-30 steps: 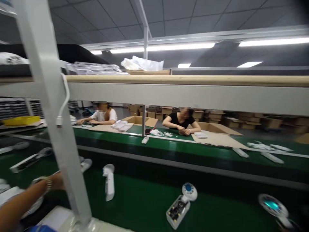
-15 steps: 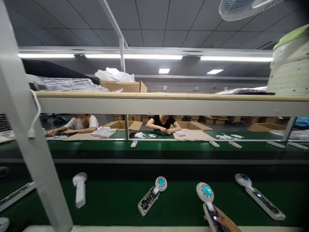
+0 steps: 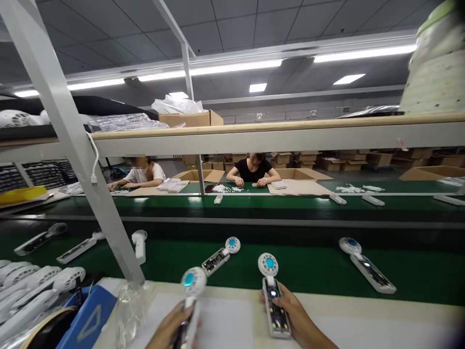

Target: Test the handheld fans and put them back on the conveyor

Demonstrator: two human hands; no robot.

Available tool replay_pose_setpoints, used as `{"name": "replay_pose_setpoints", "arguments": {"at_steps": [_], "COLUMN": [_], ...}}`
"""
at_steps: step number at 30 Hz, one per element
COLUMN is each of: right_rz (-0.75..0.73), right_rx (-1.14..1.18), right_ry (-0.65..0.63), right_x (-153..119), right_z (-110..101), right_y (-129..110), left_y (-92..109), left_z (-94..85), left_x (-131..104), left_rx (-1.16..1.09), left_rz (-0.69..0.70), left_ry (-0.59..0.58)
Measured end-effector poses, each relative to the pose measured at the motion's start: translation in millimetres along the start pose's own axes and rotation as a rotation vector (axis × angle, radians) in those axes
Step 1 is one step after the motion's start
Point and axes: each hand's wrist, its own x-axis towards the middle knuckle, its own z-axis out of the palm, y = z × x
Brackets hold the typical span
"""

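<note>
My left hand (image 3: 173,324), blurred by motion, is wrapped round the handle of a white handheld device (image 3: 193,281). Its round head has a blue centre and points away from me. In my right hand (image 3: 292,312) is a second such device (image 3: 269,265), gripped by its open-faced handle, where a dark circuit board and a small white light show. Both are above the near edge of the bench (image 3: 232,315). Just beyond them, a third device (image 3: 216,261) lies on the green belt, its board facing up.
More devices lie on the belt, one (image 3: 372,271) at right. At lower left, several white devices are piled beside a blue bin (image 3: 89,315). A slanted white post (image 3: 87,165) and a shelf beam (image 3: 254,138) cross in front. Two people sit at the far line.
The view has tilted down and shifted left. My left hand has come into view with a device in it. The right-hand device has moved from over the belt towards the bench.
</note>
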Motion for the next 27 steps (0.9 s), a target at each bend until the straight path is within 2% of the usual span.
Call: {"name": "replay_pose_setpoints", "arguments": {"at_steps": [2,4,7,10,17,24,27], "right_rz": [-0.053,-0.09,-0.114,-0.14,-0.119,-0.088,-0.096], "right_rx": [0.013,0.016,-0.039,-0.095,-0.126,-0.174,-0.163], "right_ry": [-0.021,-0.015,-0.036,-0.074,-0.085,-0.05,-0.052], "right_x": [-2,-3,-1,2,2,4,4], "right_z": [-1,-5,-12,-16,-19,-24,-25], "right_y": [0,4,12,16,13,16,16], "left_y": [-15,-24,-29,-30,-37,-35,-37], "left_z": [47.2,83.3,111.4,117.7,114.7,114.8,114.6], "left_x": [16,33,54,66,74,69,72], "left_rx": [-0.046,-0.114,-0.158,-0.157,-0.079,-0.06,-0.07], "left_rz": [-0.008,0.036,0.112,0.152,0.21,0.191,0.228], "left_ry": [-0.159,-0.319,-0.474,-0.53,-0.642,-0.599,-0.63]}}
